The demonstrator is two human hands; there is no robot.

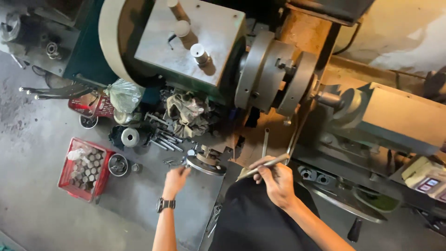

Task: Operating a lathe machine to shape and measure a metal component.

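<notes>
I look down on a big metal lathe with a round chuck and a flat disc held against the tailstock. My left hand, with a dark wristwatch, reaches down to the lathe's round handwheel and touches its rim, fingers curled. My right hand grips a long thin metal rod that lies slanted just below the chuck. A dark apron or trouser leg fills the space under my arms.
A red crate of metal cylinders stands on the floor at left, beside small round tins. Loose bolts, a rag and a plastic bag lie at the lathe's foot. A small device sits at right.
</notes>
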